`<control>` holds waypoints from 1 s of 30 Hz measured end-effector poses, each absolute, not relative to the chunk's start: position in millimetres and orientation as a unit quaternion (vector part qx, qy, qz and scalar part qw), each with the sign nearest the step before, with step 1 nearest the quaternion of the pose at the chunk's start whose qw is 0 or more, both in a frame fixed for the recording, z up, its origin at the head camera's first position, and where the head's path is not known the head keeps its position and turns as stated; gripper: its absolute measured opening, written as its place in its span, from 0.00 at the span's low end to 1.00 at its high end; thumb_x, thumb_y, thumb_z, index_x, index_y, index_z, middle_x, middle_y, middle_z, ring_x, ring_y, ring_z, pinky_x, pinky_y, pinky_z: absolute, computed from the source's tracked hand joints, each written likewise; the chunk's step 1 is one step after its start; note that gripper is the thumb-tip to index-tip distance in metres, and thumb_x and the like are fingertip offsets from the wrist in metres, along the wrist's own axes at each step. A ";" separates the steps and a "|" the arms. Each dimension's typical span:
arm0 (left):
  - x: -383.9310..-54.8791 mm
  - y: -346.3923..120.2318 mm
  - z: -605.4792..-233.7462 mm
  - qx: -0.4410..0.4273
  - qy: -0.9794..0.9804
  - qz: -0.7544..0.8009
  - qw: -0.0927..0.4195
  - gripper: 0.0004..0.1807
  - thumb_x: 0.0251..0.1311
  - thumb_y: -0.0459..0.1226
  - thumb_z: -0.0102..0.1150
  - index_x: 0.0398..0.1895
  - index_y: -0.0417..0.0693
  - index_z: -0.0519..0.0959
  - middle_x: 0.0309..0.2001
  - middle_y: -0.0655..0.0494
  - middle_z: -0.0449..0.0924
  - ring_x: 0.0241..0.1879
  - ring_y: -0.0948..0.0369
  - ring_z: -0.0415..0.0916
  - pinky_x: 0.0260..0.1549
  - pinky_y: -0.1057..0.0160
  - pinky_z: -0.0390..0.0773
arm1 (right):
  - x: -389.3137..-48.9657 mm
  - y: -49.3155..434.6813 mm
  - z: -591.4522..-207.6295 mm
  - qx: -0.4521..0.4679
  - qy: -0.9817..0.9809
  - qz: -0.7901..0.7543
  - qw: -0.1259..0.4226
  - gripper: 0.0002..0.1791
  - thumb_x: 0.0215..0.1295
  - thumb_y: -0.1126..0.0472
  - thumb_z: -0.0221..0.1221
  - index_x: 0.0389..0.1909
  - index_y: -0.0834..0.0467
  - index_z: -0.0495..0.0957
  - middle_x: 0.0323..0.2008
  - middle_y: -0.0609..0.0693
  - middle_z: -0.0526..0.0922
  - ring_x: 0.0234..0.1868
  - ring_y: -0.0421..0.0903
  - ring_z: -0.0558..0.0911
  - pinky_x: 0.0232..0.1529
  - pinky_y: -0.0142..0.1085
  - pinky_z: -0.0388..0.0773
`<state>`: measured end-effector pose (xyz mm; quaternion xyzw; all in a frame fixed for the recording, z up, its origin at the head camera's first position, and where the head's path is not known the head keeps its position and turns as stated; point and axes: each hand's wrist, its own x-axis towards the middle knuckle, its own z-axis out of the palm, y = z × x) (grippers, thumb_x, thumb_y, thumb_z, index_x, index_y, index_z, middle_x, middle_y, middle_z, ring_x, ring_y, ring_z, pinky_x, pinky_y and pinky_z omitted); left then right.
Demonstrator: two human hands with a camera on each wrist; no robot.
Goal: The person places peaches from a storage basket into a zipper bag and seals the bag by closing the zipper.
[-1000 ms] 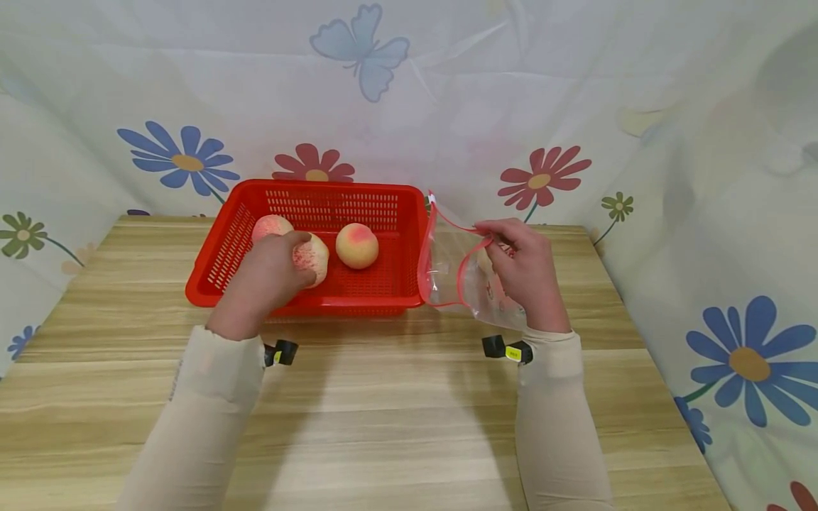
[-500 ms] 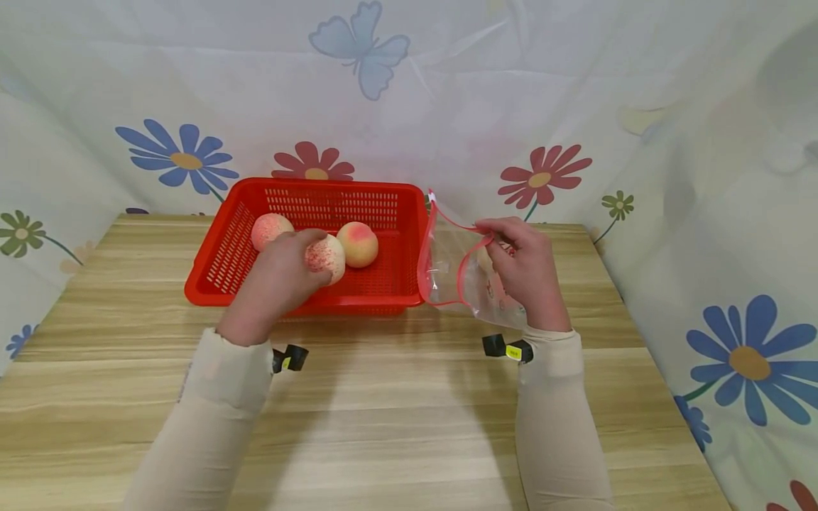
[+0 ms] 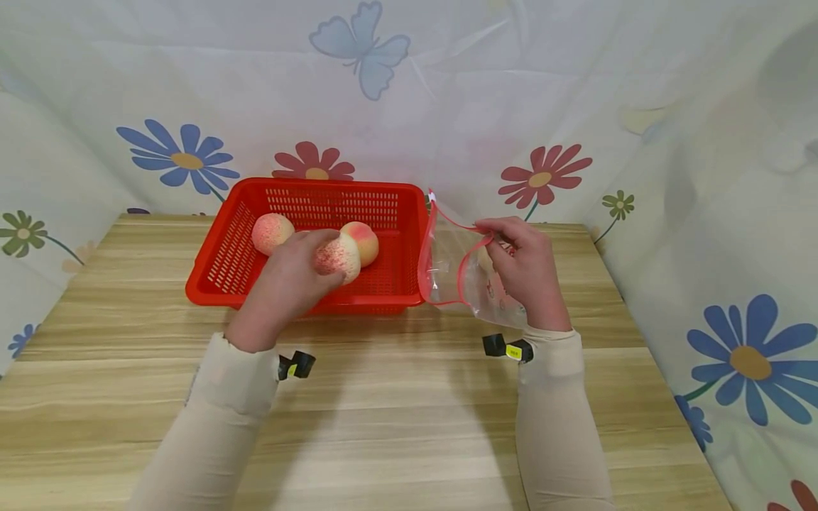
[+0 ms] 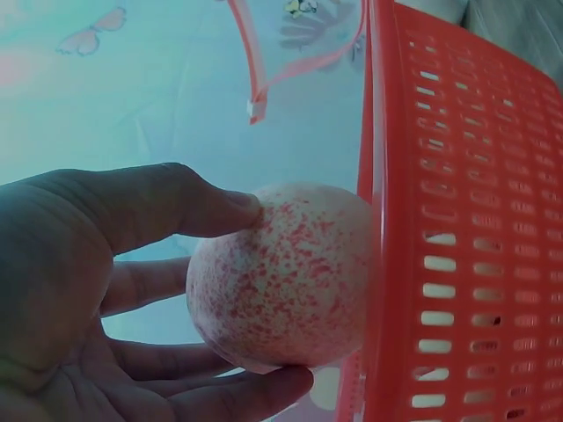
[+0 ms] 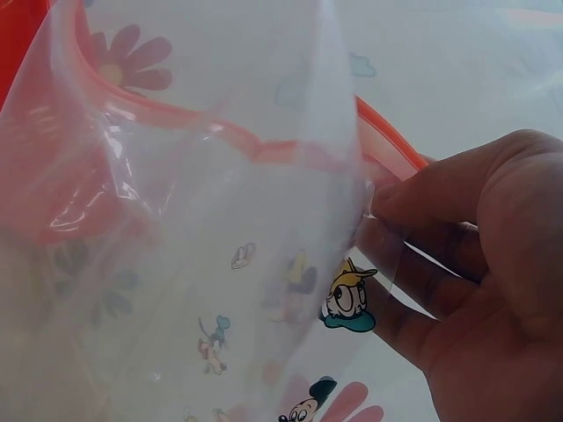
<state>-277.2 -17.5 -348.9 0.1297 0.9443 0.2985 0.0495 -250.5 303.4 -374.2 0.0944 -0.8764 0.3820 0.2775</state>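
Note:
My left hand [image 3: 297, 273] grips a speckled pink and cream peach [image 3: 341, 260] between thumb and fingers, over the front part of the red basket [image 3: 217, 294]. In the left wrist view the peach [image 4: 286, 277] overlaps the basket's rim. Two more peaches sit inside: a pink one [image 3: 271, 233] at the left and a yellow one with a pink blush [image 3: 363, 243], partly hidden behind the held peach. To the basket's right, my right hand [image 3: 525, 266] pinches the red-edged mouth of a clear zip bag [image 3: 447, 266]. Cartoon prints show on the bag [image 5: 220, 290], its mouth spread toward the basket.
The basket and bag are on a wood-grain table [image 3: 396, 426]. Behind and beside it hangs a white cloth [image 3: 447, 106] printed with flowers and a butterfly. A black wrist mount [image 3: 297, 364] sticks out from the left sleeve, another [image 3: 508, 349] from the right.
My left hand has carried the speckled peach rightward across the basket, uncovering the pink peach and partly covering the yellow one. My right hand and the bag have stayed in place.

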 end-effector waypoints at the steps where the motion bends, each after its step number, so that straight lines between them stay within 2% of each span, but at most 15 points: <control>1: -276.9 -16.8 -348.5 0.132 0.944 0.300 0.049 0.40 0.51 0.43 0.71 0.69 0.51 0.65 0.66 0.45 0.66 0.61 0.46 0.66 0.50 0.43 0.79 | -250.4 303.4 -374.1 0.094 -0.877 0.382 0.277 0.15 0.65 0.67 0.55 0.49 0.55 0.83 0.44 0.51 0.85 0.37 0.41 0.77 0.34 0.24 0.73; 10: -274.7 -10.6 -352.0 0.147 0.931 0.330 0.047 0.39 0.54 0.42 0.69 0.69 0.52 0.65 0.65 0.48 0.68 0.54 0.50 0.71 0.49 0.47 0.81 | -250.1 303.3 -373.2 0.097 -0.874 0.384 0.280 0.15 0.65 0.68 0.55 0.48 0.56 0.84 0.43 0.52 0.85 0.36 0.41 0.78 0.33 0.24 0.72; 16: -272.1 -4.7 -354.4 0.161 0.924 0.345 0.023 0.37 0.54 0.42 0.69 0.69 0.53 0.66 0.66 0.49 0.68 0.61 0.50 0.67 0.53 0.46 0.79 | -250.0 303.4 -373.1 0.098 -0.873 0.388 0.281 0.15 0.65 0.68 0.55 0.48 0.57 0.84 0.43 0.52 0.85 0.36 0.41 0.78 0.34 0.24 0.73; 25: -267.3 6.3 -359.9 0.184 0.909 0.373 -0.009 0.37 0.53 0.42 0.70 0.68 0.55 0.68 0.66 0.50 0.69 0.64 0.50 0.67 0.54 0.46 0.78 | -250.2 303.5 -373.1 0.101 -0.872 0.387 0.283 0.15 0.65 0.69 0.55 0.48 0.57 0.84 0.44 0.52 0.85 0.36 0.41 0.77 0.33 0.24 0.72; 30: -265.3 12.0 -367.6 0.211 0.890 0.402 -0.035 0.34 0.53 0.41 0.70 0.65 0.54 0.70 0.62 0.52 0.72 0.55 0.53 0.71 0.50 0.50 0.82 | -250.2 303.4 -373.1 0.098 -0.874 0.383 0.283 0.15 0.65 0.68 0.55 0.49 0.57 0.83 0.44 0.52 0.85 0.36 0.42 0.77 0.34 0.24 0.72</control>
